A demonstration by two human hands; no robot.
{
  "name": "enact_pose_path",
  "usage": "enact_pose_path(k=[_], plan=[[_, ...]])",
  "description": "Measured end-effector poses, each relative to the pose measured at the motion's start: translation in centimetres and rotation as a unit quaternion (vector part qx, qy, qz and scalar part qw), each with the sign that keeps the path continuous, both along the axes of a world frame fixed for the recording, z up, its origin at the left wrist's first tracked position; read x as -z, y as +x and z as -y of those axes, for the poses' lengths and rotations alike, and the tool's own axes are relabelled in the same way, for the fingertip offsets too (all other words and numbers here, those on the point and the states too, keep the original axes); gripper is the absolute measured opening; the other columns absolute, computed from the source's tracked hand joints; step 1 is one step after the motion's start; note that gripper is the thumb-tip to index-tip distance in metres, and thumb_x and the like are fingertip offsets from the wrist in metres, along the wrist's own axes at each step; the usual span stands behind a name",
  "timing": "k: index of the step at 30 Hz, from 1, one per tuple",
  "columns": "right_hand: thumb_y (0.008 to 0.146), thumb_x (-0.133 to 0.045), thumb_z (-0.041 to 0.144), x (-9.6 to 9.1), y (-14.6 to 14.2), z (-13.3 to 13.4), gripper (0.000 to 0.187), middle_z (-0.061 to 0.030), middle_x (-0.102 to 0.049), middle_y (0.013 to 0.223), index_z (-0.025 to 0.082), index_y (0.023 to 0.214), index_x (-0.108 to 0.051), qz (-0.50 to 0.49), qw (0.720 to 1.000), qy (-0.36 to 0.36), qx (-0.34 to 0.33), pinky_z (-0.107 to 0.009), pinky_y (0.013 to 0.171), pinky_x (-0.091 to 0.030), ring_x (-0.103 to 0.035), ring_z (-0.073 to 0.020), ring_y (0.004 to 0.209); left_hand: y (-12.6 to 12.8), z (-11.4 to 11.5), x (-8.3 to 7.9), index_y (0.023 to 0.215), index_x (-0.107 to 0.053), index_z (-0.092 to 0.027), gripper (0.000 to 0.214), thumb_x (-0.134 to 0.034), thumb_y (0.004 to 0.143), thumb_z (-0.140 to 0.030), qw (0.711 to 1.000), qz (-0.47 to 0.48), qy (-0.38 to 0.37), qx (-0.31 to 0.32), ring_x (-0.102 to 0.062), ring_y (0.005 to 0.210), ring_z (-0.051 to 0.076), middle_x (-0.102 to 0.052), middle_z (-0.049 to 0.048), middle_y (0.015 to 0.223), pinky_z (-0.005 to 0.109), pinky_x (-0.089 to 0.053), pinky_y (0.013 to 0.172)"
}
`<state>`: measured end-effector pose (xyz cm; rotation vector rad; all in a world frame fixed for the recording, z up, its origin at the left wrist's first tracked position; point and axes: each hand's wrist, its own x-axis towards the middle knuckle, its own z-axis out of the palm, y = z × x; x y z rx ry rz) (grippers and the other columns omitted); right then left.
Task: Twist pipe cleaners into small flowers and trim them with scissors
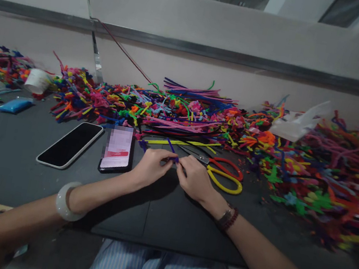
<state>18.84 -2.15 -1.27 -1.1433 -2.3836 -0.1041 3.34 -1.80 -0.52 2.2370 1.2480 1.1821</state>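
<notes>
Between my two hands is a dark purple pipe cleaner [171, 146], one end sticking up past the fingertips. My left hand [155, 165] pinches it from the left, and my right hand [193, 176] pinches it from the right, the fingertips almost meeting. Another bit of purple pipe cleaner [143, 145] shows just behind my left hand. Scissors [228, 174] with one red and one yellow handle lie beside my right hand, blades pointing left. Yellow pipe cleaners [161, 140] lie flat just beyond my fingers.
A phone with a dark screen [71, 145] and a phone with a lit screen [117, 149] lie at left. Heaped colourful pipe cleaners [99, 98] line the back and right. A paper cup [37, 81], blue packet [15, 105] and white plastic bag [300, 122] sit among them.
</notes>
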Motion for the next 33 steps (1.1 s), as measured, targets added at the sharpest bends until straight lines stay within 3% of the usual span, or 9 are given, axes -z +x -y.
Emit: enact_pose_path(k=[5,9,13,17,22,27,30,33], plan=[[0.082,-0.037,0.012,-0.2,0.4,-0.2,0.018,-0.0062,-0.053,0.068,0.014,0.071,-0.051,-0.044,0.997,-0.048,-0.048,-0.027,0.064,-0.036,-0.047,-0.0168,0.07,-0.3,-0.3,-0.1,0.087,-0.067,-0.014,0.026,-0.049,0.07,-0.009,0.999,0.004,-0.047,0.022,-0.061,0.066,0.013,-0.069,0.005,0.079,0.022,-0.046,0.065],[0.084,-0.039,0.014,-0.6,1.3,-0.6,0.019,-0.0033,-0.054,0.067,0.014,0.074,-0.055,-0.083,0.98,-0.139,-0.114,-0.023,0.06,-0.036,-0.048,-0.0126,0.064,-0.8,-1.0,0.0,0.086,-0.067,-0.014,0.022,-0.05,0.073,-0.017,0.982,0.031,-0.154,0.103,-0.062,0.068,0.013,-0.069,0.0039,0.078,0.021,-0.046,0.063],[0.084,-0.042,0.021,-1.0,1.7,-0.7,0.019,-0.0016,-0.059,0.067,0.015,0.075,-0.058,-0.124,0.961,-0.222,-0.108,-0.021,0.057,-0.036,-0.051,-0.0109,0.061,-1.1,-1.4,0.3,0.083,-0.067,-0.01,0.022,-0.053,0.072,-0.022,0.962,0.077,-0.228,0.131,-0.063,0.069,0.015,-0.068,0.006,0.076,0.021,-0.047,0.063],[0.081,-0.047,0.022,-1.4,1.5,-0.6,0.016,-0.0017,-0.062,0.068,0.014,0.076,-0.06,-0.164,0.952,-0.242,-0.084,-0.021,0.059,-0.037,-0.053,-0.0114,0.063,-1.1,-1.4,0.3,0.084,-0.066,-0.009,0.022,-0.053,0.071,-0.02,0.958,0.087,-0.242,0.124,-0.063,0.069,0.015,-0.068,0.0068,0.075,0.021,-0.047,0.062],[0.079,-0.049,0.02,-1.7,1.8,-0.7,0.015,-0.0013,-0.062,0.067,0.014,0.073,-0.061,-0.167,0.943,-0.268,-0.105,-0.021,0.058,-0.037,-0.053,-0.0112,0.063,-1.1,-1.2,0.3,0.083,-0.067,-0.011,0.021,-0.051,0.07,-0.017,0.96,0.071,-0.236,0.134,-0.062,0.068,0.014,-0.068,0.0049,0.076,0.02,-0.047,0.06],[0.078,-0.051,0.023,-1.2,2.2,-1.0,0.015,-0.0008,-0.061,0.065,0.014,0.073,-0.061,-0.199,0.894,-0.38,-0.13,-0.022,0.058,-0.04,-0.054,-0.0114,0.061,-1.3,-1.2,0.3,0.08,-0.067,-0.012,0.019,-0.053,0.07,-0.018,0.953,0.046,-0.243,0.174,-0.061,0.065,0.013,-0.068,0.0042,0.071,0.02,-0.046,0.059],[0.078,-0.051,0.025,-0.9,2.1,-1.1,0.016,-0.0012,-0.06,0.064,0.013,0.073,-0.061,-0.247,0.881,-0.388,-0.113,-0.023,0.057,-0.041,-0.053,-0.0108,0.058,-1.1,-1.3,0.3,0.084,-0.064,-0.011,0.019,-0.056,0.069,-0.02,0.935,0.131,-0.282,0.173,-0.062,0.07,0.014,-0.068,0.0054,0.076,0.024,-0.048,0.066],[0.078,-0.051,0.025,-0.8,1.7,-1.0,0.017,-0.0015,-0.06,0.065,0.013,0.074,-0.061,-0.291,0.885,-0.352,-0.096,-0.023,0.058,-0.042,-0.053,-0.0108,0.059,-0.8,-1.4,0.3,0.093,-0.059,-0.011,0.028,-0.061,0.066,-0.021,0.887,0.256,-0.351,0.156,-0.063,0.07,0.013,-0.067,0.0048,0.075,0.027,-0.049,0.071]])
